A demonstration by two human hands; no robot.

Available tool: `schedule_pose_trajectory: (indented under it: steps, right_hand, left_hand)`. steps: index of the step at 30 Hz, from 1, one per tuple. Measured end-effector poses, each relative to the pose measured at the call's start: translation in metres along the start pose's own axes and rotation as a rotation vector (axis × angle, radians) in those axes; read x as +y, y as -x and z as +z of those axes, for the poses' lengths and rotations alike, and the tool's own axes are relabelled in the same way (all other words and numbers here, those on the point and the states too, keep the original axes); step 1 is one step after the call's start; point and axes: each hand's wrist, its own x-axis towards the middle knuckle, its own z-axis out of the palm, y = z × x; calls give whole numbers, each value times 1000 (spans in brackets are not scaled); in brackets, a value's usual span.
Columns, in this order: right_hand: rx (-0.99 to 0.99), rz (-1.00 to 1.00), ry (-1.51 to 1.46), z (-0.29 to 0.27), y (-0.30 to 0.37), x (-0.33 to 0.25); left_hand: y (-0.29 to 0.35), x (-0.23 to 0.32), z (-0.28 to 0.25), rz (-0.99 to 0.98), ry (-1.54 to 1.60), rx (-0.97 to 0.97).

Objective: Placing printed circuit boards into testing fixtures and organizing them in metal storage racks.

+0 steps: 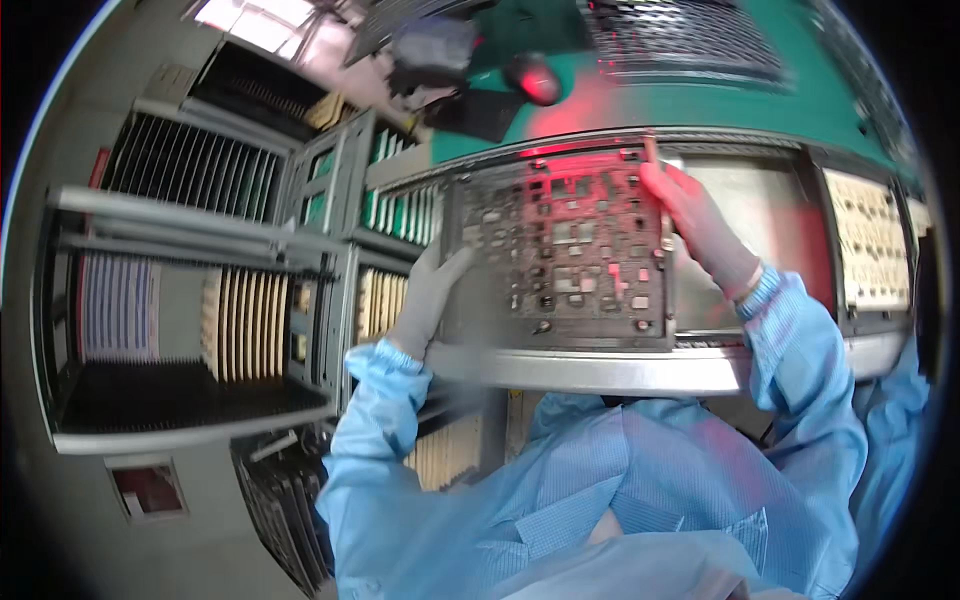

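Note:
A dark rectangular fixture plate [590,334], covered with small cutouts and pale blocks, lies across the metal-edged conveyor [600,370] in front of me. Its left part is smeared by motion. My left hand [428,295], in a grey glove, grips the plate's left edge, thumb over the top. At the far right corner my gloved right hand [700,220] closes round the plate's right edge, its fingertips lit red. The undersides of both grips are hidden. Whether the plate rests on the rails or is lifted slightly, I cannot tell.
Right of the plate, a bare metal bed [755,240] leads to a board with cream blocks [865,240]. Slotted racks [195,165] holding upright boards stand on the left. Behind lie a green mat [690,105], a mouse [535,80] and a black perforated tray [685,40].

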Motion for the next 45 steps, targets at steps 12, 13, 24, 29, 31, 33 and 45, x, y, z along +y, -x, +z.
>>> schedule_pose_trajectory:
  steps: [12,13,24,29,31,33,45]
  right_hand:
    - [83,104,168,-13,6,8]
    - [87,71,174,-14,6,10]
    - [128,-104,467,-9,11,1]
    - [181,-12,268,-1,17,-1]
    - [201,32,180,0,17,0]
    - [212,21,172,2,15,1]
    - [126,124,72,-6,-3,10]
  left_hand:
    - [6,73,-96,-247,-891,-336]
    - [12,71,-106,-197,-701,-289]
    - [4,11,19,34,-154,36]
    - [12,7,26,70,-83,73]
    - [11,6,26,97,-94,66]
    - [7,3,25,91,-145,102]
    - [-10,-26,-19,591,-583,-4]
